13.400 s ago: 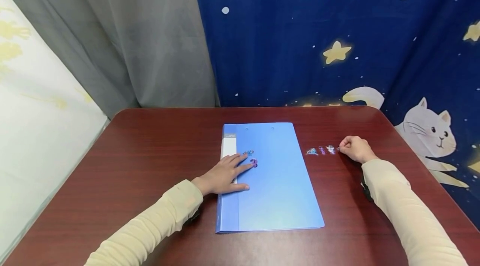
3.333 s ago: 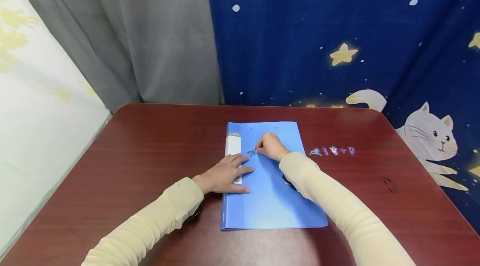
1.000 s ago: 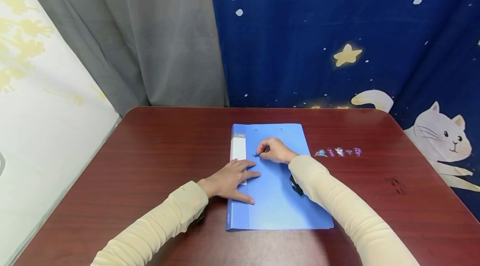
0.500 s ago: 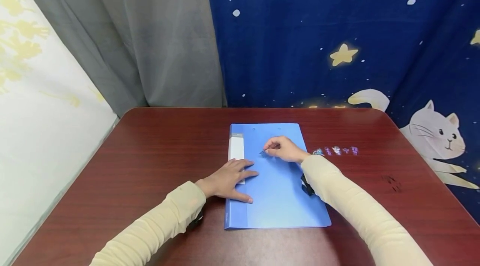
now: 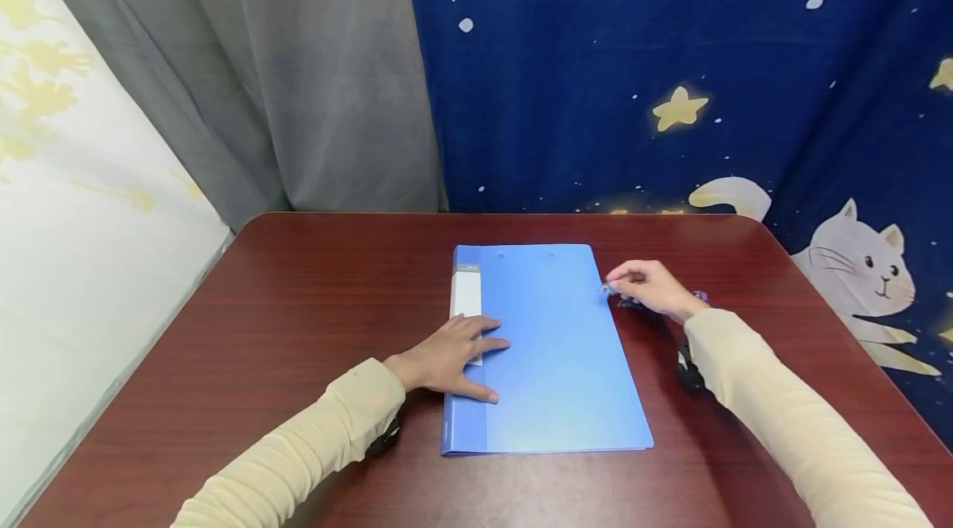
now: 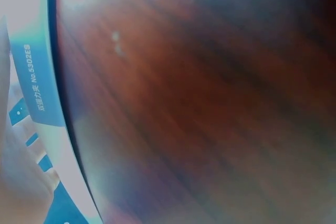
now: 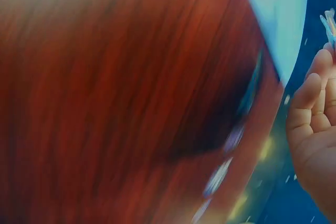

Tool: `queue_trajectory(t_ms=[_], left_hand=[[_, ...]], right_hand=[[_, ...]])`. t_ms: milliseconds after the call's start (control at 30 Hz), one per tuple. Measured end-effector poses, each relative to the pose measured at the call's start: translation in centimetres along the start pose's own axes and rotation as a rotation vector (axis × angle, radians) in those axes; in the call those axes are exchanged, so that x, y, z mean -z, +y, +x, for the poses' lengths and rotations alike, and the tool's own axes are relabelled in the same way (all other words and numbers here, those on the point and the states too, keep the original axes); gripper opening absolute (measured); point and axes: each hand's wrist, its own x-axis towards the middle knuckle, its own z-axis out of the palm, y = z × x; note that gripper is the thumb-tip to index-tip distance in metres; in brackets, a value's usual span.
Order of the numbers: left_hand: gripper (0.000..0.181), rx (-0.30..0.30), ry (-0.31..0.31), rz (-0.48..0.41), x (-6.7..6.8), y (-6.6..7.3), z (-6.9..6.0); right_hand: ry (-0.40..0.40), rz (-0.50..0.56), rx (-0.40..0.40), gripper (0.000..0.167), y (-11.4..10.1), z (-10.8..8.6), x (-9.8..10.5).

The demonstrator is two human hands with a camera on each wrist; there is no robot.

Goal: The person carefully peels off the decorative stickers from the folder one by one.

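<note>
A blue file folder [image 5: 554, 354] lies on the table with its white-labelled spine to the left. My left hand [image 5: 447, 357] rests on the spine side, fingers spread across the cover. Over the folder's right edge, my right hand [image 5: 653, 286] pinches a small blue sticker [image 5: 606, 290] between thumb and fingertips; in the right wrist view the sticker [image 7: 329, 27] stands up from the fingertips. Below and behind that hand runs a row of small stickers. A dark blue sticker [image 5: 629, 303] and a purple sticker [image 5: 700, 295] show, while the hand hides those between.
The reddish-brown table [image 5: 335, 288] extends around the folder on all sides. Behind it hang a grey curtain [image 5: 342, 81] and a dark blue curtain [image 5: 551, 81] with stars and a cat. A white cloth [image 5: 97, 288] hangs at the left.
The right hand has lifted the blue sticker off the folder cover and carried it right to the folder's edge. Earlier, the purple sticker left the cover for the row. The left hand stays put.
</note>
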Motion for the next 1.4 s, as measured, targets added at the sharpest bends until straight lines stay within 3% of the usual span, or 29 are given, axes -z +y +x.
queue_trajectory(t_ms=[300, 600, 933, 1400], left_hand=[[0.076, 0.0, 0.005, -0.005, -0.1, 0.0, -0.1], [0.075, 0.014, -0.005, -0.007, -0.1, 0.0, -0.3], [0.076, 0.0, 0.007, -0.002, -0.2, 0.0, 0.0], [0.076, 0.013, -0.006, -0.003, 0.1, 0.0, 0.1]], right_hand=[[0.136, -0.081, -0.106, 0.029, 3.6, -2.9, 4.5], [0.251, -0.11, -0.227, 0.03, 6.1, -4.7, 7.4], [0.272, -0.067, -0.327, 0.033, 7.4, -5.4, 8.9], [0.302, -0.221, -0.357, 0.021, 8.1, -5.5, 9.5]])
